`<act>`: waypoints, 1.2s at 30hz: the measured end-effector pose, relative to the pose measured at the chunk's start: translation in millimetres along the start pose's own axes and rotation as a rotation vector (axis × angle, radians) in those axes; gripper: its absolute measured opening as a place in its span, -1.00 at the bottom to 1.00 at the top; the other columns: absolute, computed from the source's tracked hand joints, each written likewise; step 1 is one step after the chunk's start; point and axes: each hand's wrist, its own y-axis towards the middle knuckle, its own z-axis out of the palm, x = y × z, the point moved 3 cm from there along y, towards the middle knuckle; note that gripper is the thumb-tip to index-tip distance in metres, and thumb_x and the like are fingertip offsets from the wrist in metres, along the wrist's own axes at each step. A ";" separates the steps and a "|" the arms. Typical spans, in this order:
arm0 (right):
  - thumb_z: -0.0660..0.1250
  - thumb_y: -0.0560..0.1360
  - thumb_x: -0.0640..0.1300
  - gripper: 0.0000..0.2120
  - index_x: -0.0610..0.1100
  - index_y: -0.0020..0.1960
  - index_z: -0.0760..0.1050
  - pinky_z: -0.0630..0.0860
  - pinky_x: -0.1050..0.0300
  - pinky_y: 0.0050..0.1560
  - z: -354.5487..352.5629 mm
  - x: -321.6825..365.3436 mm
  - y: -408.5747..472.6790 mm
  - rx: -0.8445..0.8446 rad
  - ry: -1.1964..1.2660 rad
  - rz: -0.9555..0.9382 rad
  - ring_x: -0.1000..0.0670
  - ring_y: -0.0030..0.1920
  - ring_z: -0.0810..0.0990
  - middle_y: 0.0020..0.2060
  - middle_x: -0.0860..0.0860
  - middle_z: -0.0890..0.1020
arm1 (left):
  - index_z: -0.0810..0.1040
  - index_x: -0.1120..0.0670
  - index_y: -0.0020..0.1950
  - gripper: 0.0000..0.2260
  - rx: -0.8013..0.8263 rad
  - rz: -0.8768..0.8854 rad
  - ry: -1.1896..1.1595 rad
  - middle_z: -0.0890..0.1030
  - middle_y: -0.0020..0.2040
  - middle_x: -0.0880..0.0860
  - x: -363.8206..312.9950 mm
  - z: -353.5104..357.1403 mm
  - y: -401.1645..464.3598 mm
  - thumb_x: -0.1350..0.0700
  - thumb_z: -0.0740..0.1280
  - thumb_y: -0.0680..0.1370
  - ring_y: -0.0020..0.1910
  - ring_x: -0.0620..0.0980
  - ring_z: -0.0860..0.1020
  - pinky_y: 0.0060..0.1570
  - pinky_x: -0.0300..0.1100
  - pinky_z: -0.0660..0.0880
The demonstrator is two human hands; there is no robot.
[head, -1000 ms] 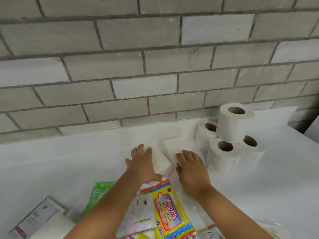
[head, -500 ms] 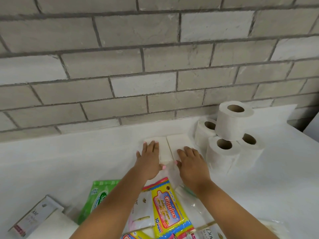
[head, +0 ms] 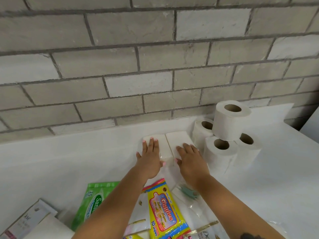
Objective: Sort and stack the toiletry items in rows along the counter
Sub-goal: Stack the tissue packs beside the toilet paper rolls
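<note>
**Counter stock: tissue packs, rolls, loose packets**

Two white tissue packs are laid flat, side by side and touching, near the back of the white counter [head: 51,161] below the grey brick wall [head: 120,66]; the left tissue pack [head: 162,144] is pressed by the left hand [head: 149,156], fingers straight and together, thumb spread at its near end; the right tissue pack [head: 177,139] is covered at its near half by the right hand [head: 190,156], fingers straight and slightly spread, nothing being gripped by either hand.

Four toilet rolls are grouped just beside the right pack; three stand upright on the counter, namely the back roll [head: 202,131], the front roll [head: 218,152] and the right-side roll [head: 248,145]; the top roll [head: 231,119] is stacked on them.

Unsorted items are heaped at the near edge, partly under the forearms: a green wipes packet [head: 91,202]; a yellow "Giggles" baby wipes packet [head: 162,216], marked 10 wipes; a clear packet with a teal print [head: 188,194]; a white box [head: 29,219] at far left, its lettering too small to be read; further white packets, mostly hidden.
</note>
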 end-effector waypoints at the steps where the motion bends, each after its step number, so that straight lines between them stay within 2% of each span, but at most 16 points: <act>1: 0.04 0.64 -0.03 -0.56 -0.05 0.50 0.09 0.02 0.02 0.48 0.8 -0.7 1.8 0.008 0.005 -0.002 -0.11 0.50 0.05 0.49 -0.05 0.14 | -0.31 0.11 0.52 -0.26 -0.001 -0.004 0.005 -0.32 0.53 0.05 -0.1 0.0 0.2 -0.01 0.18 0.61 0.50 0.13 -0.33 0.44 0.22 -0.10; 10: 0.00 0.64 -0.02 -0.51 -0.02 0.54 -0.04 -0.10 -0.01 0.49 5.9 1.3 7.8 0.069 0.015 0.017 -0.11 0.53 -0.10 0.53 -0.03 -0.01 | -0.30 0.05 0.53 -0.30 0.002 0.004 0.052 -0.33 0.53 0.05 4.6 -1.3 4.0 -0.01 0.15 0.62 0.50 0.13 -0.34 0.43 0.25 -0.11; 20: 0.02 0.64 -0.07 -0.52 -0.01 0.53 0.02 -0.06 0.02 0.49 4.1 0.2 8.3 0.057 0.029 -0.007 -0.09 0.53 -0.05 0.53 -0.01 0.04 | -0.29 0.07 0.53 -0.31 0.010 -0.044 0.088 -0.33 0.53 0.08 0.6 -0.5 2.9 0.02 0.15 0.62 0.51 0.18 -0.30 0.43 0.25 -0.09; 28: 0.00 0.64 -0.07 -0.50 -0.01 0.54 -0.05 -0.08 0.00 0.50 7.2 5.3 8.0 0.069 -0.016 -0.002 -0.11 0.53 -0.08 0.54 -0.02 -0.01 | -0.31 0.07 0.52 -0.32 0.017 -0.020 0.100 -0.34 0.53 0.09 4.2 -2.0 4.2 0.02 0.14 0.63 0.50 0.19 -0.32 0.42 0.26 -0.08; 31: 0.02 0.63 -0.08 -0.50 -0.01 0.53 -0.03 -0.04 0.02 0.49 4.4 5.3 8.7 0.066 -0.048 0.002 -0.10 0.52 -0.03 0.53 0.00 0.02 | -0.31 0.07 0.52 -0.33 -0.016 -0.033 0.149 -0.34 0.53 0.11 2.4 -1.6 1.0 0.00 0.12 0.63 0.50 0.20 -0.32 0.41 0.29 -0.12; 33: 0.04 0.61 -0.10 -0.49 -0.02 0.53 0.01 -0.01 0.04 0.48 0.9 6.1 9.5 0.060 -0.061 -0.003 -0.10 0.51 0.02 0.52 -0.01 0.07 | -0.24 0.08 0.54 -0.33 -0.086 -0.040 0.214 -0.27 0.54 0.13 -0.1 -3.0 -1.7 -0.01 0.14 0.62 0.51 0.21 -0.28 0.40 0.31 -0.12; 36: 0.06 0.59 -0.11 -0.48 -0.04 0.52 0.03 0.03 0.03 0.47 -3.3 8.1 9.4 0.067 -0.066 -0.014 -0.09 0.49 0.05 0.51 -0.01 0.10 | -0.05 0.11 0.54 -0.35 -0.219 -0.006 0.241 0.02 0.52 0.14 -4.3 -5.7 -5.5 0.03 0.24 0.59 0.52 0.17 -0.02 0.42 0.28 0.00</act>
